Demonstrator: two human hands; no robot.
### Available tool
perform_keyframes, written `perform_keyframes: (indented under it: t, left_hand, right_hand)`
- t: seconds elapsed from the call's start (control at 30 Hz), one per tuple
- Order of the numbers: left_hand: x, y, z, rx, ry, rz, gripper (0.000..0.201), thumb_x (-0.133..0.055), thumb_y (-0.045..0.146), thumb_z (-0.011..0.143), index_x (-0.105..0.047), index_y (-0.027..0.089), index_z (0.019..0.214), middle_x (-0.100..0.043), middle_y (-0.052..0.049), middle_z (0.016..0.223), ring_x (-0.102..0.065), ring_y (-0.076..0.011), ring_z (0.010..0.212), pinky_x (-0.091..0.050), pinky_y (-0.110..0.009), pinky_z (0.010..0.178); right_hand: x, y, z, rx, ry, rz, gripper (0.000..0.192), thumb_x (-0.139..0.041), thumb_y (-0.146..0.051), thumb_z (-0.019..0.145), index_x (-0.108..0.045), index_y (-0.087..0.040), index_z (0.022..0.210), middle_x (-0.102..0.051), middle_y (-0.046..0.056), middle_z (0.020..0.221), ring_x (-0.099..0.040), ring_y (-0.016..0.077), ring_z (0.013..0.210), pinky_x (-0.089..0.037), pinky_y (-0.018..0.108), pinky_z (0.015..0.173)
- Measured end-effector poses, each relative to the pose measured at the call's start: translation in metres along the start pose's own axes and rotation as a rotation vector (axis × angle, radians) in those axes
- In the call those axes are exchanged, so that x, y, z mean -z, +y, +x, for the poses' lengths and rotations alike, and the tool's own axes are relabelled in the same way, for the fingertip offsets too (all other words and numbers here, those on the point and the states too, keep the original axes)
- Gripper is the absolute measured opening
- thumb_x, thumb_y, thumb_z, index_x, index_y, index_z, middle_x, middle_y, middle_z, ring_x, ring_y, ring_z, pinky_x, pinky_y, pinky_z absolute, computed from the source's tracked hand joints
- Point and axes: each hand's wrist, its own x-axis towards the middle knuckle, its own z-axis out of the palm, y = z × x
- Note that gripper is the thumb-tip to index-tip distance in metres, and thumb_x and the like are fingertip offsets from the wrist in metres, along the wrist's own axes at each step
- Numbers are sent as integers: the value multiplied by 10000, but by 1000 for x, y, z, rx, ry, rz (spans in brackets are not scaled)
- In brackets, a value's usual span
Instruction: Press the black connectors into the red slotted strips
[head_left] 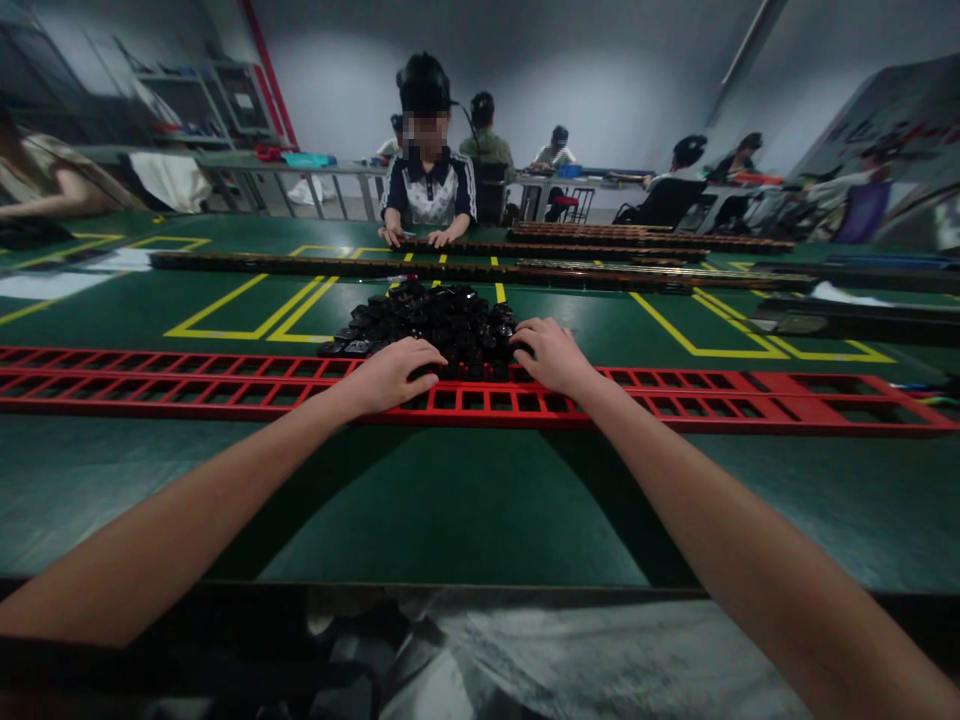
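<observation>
A heap of small black parts (435, 318) lies on the green table just behind a long red frame (247, 387) with rows of rectangular openings. My left hand (397, 374) is over the frame at the heap's front left, its thumb and forefinger apart. At the heap's right edge, my right hand (553, 354) has its fingers spread and bent, with the fingertips against the black parts. In neither hand can a held part be made out. The heap partly hides the fingertips.
Long dark strips (315, 264) run across the table beyond the heap. Yellow tape outlines (217, 333) mark the green tabletop (442, 500). Across the table a co-worker (429, 185) has both hands on a strip. More people sit at benches behind.
</observation>
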Motion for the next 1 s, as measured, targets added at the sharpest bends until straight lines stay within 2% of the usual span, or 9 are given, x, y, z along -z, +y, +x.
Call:
perform_keyframes:
  t: [0.17, 0.37, 0.5, 0.67, 0.83, 0.9, 1.0]
  left_hand:
    - [0, 0, -1, 3, 3, -3, 284, -498, 303, 929, -642, 186, 1143, -645, -82, 1169, -562, -214, 1095, -456, -425, 995]
    - [-1, -1, 0, 5, 3, 3, 286, -500, 302, 928, -642, 170, 1139, -649, -89, 1164, -563, -216, 1092, -458, -420, 993]
    - [-1, 0, 0, -1, 3, 15, 279, -503, 297, 928, -642, 162, 1129, -650, -93, 1164, -556, -218, 1107, -450, -428, 1007]
    - [0, -1, 0, -3, 1, 16, 280, -501, 299, 930, -638, 166, 1136, -646, -90, 1167, -560, -214, 1100, -454, -427, 1004]
    - [-1, -2, 0, -2, -2, 9, 289, -496, 305, 934, -640, 164, 1142, -645, -96, 1173, -562, -215, 1103, -454, -427, 1006]
    - [-1, -1, 0, -3, 0, 1, 291, -498, 306, 932, -643, 165, 1141, -646, -98, 1172, -562, -217, 1102, -455, -434, 1006]
    - [-1, -1, -1, 0, 16, -6, 283, -502, 308, 926, -650, 182, 1132, -652, -89, 1158, -562, -219, 1100, -452, -450, 1007]
  right_hand:
    - [0, 0, 1, -15, 21, 24, 132, -547, -266, 876, -655, -208, 922, -675, 84, 1099, -520, 301, 1045, -404, 475, 837]
    - [0, 1, 2, -8, 26, 18, 82, -588, -246, 871, -659, -217, 840, -703, 73, 1018, -517, 300, 1047, -382, 453, 841]
    - [2, -2, 2, -10, -1, 8, 89, -593, -238, 877, -674, -209, 855, -698, 82, 937, -553, 269, 938, -410, 404, 799]
    - [5, -6, 1, -84, -42, 44, 120, -600, -263, 880, -674, -201, 950, -701, 76, 950, -613, 232, 826, -452, 351, 706]
    - [-1, -2, 2, 12, -49, 115, 310, -503, -163, 899, -660, -214, 1161, -669, 86, 1161, -622, 245, 1000, -491, 391, 865]
    - [-5, 0, 3, 49, -68, 145, 353, -448, -112, 892, -688, -205, 1133, -635, 97, 1210, -609, 246, 1042, -488, 403, 918]
    - [-9, 3, 4, 50, -66, 186, 346, -427, -99, 879, -715, -199, 1044, -609, 105, 1179, -601, 241, 1028, -490, 410, 945]
